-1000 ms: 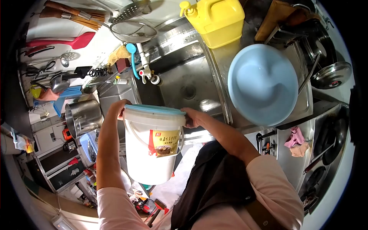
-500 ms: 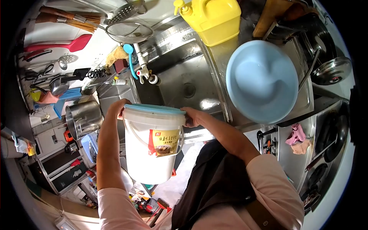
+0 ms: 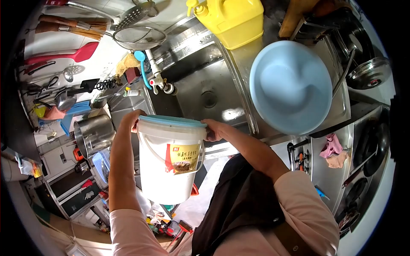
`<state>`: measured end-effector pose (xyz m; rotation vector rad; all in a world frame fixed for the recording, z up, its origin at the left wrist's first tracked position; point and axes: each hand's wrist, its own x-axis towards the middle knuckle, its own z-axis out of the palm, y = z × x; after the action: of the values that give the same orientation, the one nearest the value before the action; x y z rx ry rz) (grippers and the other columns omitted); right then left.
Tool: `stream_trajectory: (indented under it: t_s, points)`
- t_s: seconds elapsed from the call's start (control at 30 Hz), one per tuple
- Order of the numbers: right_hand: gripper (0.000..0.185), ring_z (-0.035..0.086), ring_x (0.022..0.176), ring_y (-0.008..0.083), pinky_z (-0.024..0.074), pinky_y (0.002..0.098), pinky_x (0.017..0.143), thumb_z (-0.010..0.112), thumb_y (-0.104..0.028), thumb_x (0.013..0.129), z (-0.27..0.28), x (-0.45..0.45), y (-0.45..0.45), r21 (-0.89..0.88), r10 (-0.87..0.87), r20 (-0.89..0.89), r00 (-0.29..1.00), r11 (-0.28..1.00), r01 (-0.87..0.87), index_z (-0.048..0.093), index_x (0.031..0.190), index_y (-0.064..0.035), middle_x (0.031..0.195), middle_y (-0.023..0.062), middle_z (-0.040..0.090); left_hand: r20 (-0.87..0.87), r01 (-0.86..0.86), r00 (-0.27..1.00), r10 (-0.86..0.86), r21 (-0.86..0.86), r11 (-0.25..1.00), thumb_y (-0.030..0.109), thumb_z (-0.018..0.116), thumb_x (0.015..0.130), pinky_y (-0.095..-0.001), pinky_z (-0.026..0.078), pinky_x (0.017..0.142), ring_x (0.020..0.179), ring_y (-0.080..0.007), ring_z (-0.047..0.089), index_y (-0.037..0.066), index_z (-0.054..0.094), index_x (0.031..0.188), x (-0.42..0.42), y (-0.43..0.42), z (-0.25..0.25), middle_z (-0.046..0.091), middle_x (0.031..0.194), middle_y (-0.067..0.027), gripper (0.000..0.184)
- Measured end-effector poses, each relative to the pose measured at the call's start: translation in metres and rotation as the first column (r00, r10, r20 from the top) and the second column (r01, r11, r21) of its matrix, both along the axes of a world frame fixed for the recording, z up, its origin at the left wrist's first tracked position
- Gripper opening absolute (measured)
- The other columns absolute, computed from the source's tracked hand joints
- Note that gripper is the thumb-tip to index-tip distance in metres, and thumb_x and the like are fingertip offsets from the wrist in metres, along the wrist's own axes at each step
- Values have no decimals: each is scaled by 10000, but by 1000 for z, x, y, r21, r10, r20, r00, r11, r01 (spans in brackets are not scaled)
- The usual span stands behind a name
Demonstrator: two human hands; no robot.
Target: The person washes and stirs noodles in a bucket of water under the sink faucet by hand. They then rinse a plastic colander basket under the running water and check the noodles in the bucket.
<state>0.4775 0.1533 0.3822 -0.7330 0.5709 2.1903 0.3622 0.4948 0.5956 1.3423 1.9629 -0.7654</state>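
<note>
A white plastic bucket (image 3: 168,187) with a red and yellow label hangs between my hands, in front of the sink. Something light blue, a lid or basin rim (image 3: 173,121), covers its top. My left hand (image 3: 135,118) grips the rim at the left, its fingers mostly hidden behind the bucket. On the other side, my right hand (image 3: 214,129) is closed on the rim, thumb on top. The bucket's wire handle (image 3: 150,149) droops down its side. Just beyond lies the steel sink (image 3: 200,81) with a white tap (image 3: 157,83).
A large light blue basin (image 3: 292,91) stands on the counter to the right. Behind it are a yellow jug (image 3: 232,23) and a pan lid (image 3: 370,76). At the left, a steel pot (image 3: 94,134) stands below hanging utensils, including a red spatula (image 3: 83,52).
The view has shifted slightly, so the sink and basin appear a little further left and up. Both hands keep the same hold on the bucket.
</note>
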Motion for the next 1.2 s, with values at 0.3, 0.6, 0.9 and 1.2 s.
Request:
stream_trajectory:
  t_s: [0.3,0.6,0.9,1.2]
  points:
    - [495,670,704,231,519,292,544,568,-578,919,1,-2,2,-8,-4,3,1000,1000,4,602,907,-84,826,69,632,-9,37,999,-36,25,999,306,735,780,-420,604,670,729,-227,688,63,668,980,6,-5,6,695,890,-80,322]
    - [491,661,721,235,484,287,539,553,-575,932,7,-4,1,-38,-1,7,1000,999,1,599,918,-86,829,63,623,-61,29,998,-29,-14,1000,314,712,794,-414,601,642,709,-222,678,68,669,984,7,8,-9,688,882,-73,314]
    - [473,619,663,208,470,282,521,563,-557,938,2,-10,0,-75,-30,-40,999,997,27,584,813,-101,759,44,585,-85,47,995,-44,27,999,310,685,805,-371,556,540,585,-193,612,80,640,881,33,-17,7,635,764,-53,247]
    - [469,589,612,204,494,291,506,551,-528,953,3,-14,0,-112,-70,-83,994,992,61,563,786,-90,727,51,566,-31,55,998,-54,24,998,323,711,788,-430,620,645,673,-231,682,41,656,978,24,-5,-5,692,882,-98,345]
